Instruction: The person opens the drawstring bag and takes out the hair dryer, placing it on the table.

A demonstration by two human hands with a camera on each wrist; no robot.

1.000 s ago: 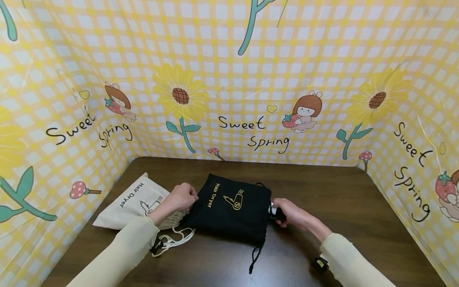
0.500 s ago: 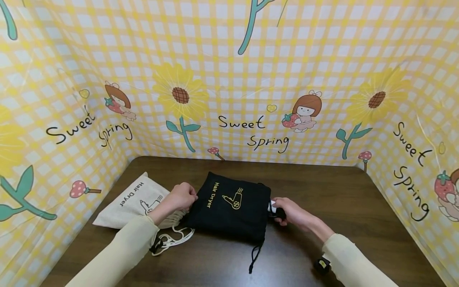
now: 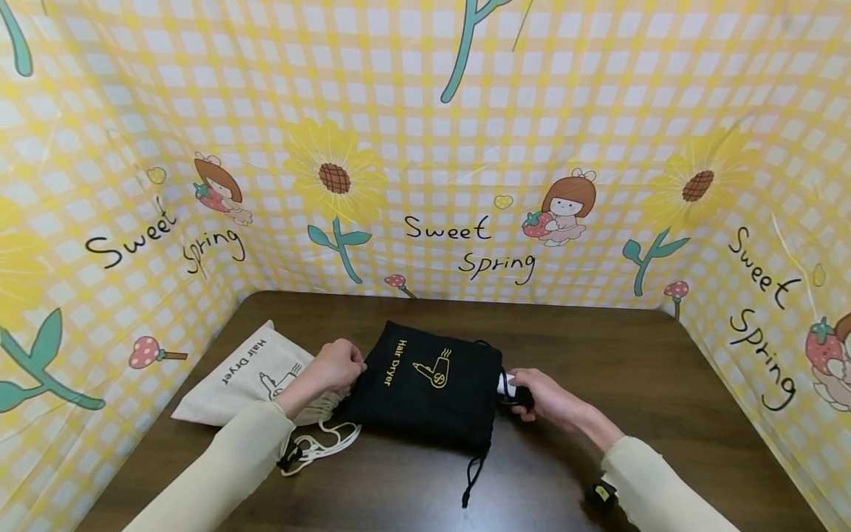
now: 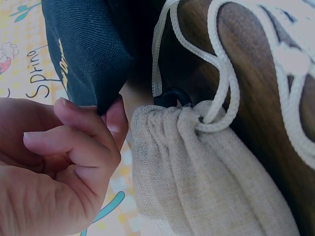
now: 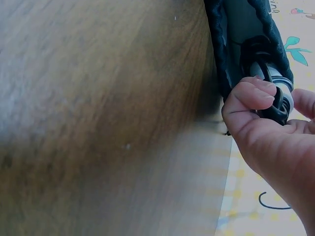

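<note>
head view: checked cloth [image 3: 425, 140] stands round a brown table [image 3: 618, 355]. black drawstring bag [image 3: 419, 406] lies mid-table, mouth toward the right. pale drawstring bag [image 3: 233, 377] lies just beside it on the left, its gathered mouth near the left hand [image 3: 335, 366]. left fingers: thumb and finger pinched on a corner of the black bag's closed end. right hand [image 3: 541, 395]: fingers curled, clamped on the white object [image 5: 285, 93] at the black bag's mouth. the object's end sticks out; the rest is hidden. black cord [image 5: 272, 114] is bunched at that end, inside the same grip. change over the last half second: right hand a trace farther right, slightly more white showing; both bags and left hand look unmoved. judgement: left pinch anchors the bag while the object eases outward, barely so far.
</note>
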